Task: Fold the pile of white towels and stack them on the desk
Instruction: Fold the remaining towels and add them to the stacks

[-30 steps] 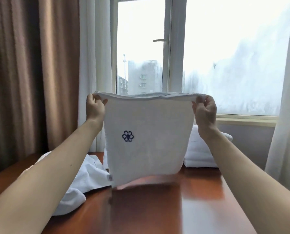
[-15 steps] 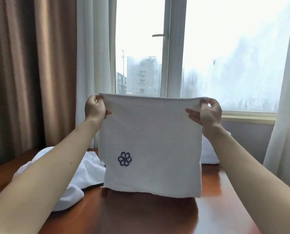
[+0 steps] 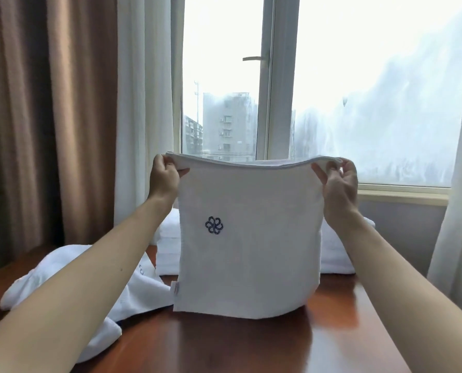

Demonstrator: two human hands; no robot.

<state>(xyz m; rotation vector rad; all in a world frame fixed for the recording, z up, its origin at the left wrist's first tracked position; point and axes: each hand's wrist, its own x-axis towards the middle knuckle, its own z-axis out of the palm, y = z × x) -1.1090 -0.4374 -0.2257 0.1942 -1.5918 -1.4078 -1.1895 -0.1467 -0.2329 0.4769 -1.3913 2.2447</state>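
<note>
Brown curtains (image 3: 36,117) hung at the far left, and below them a crumpled pile of white towels (image 3: 63,267) lay on the reddish bench (image 3: 224,345), partly under your left forearm. Your left hand (image 3: 164,177) had its fingers pinched on the top left corner of the doubled towel (image 3: 251,251), which hung upright over the bench with its dark flower emblem (image 3: 214,225) facing you. Your right hand (image 3: 337,184) pinched the top right corner, and a folded stack (image 3: 337,257) sat on the bench just behind the towel.

bare forearms (image 3: 95,278), left hand (image 3: 164,179), right hand (image 3: 340,189)
</note>
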